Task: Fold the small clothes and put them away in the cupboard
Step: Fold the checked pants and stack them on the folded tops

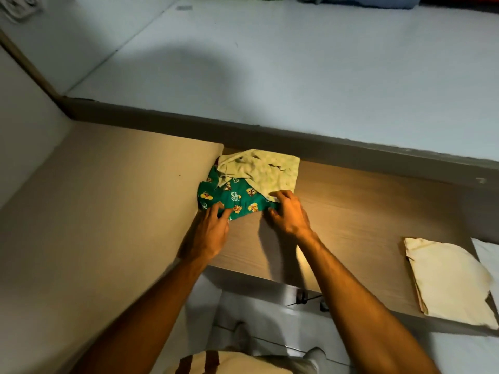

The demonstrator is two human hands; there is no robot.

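Observation:
A green printed garment (234, 200) lies on the wooden cupboard shelf (359, 211), pushed against the left side wall. A pale yellow-green garment (266, 168) rests partly on top of it, toward the back. My left hand (213, 228) pinches the green garment's near left edge. My right hand (287, 211) grips the near right corner, where both garments meet. Both arms reach in from below.
A folded cream cloth (448, 279) lies at the shelf's right front, with a white cloth (488, 252) beside it. The cupboard's side panel (94, 211) rises at left. A white shelf (297, 76) spans above, with dark clothes (359, 0) at its far edge.

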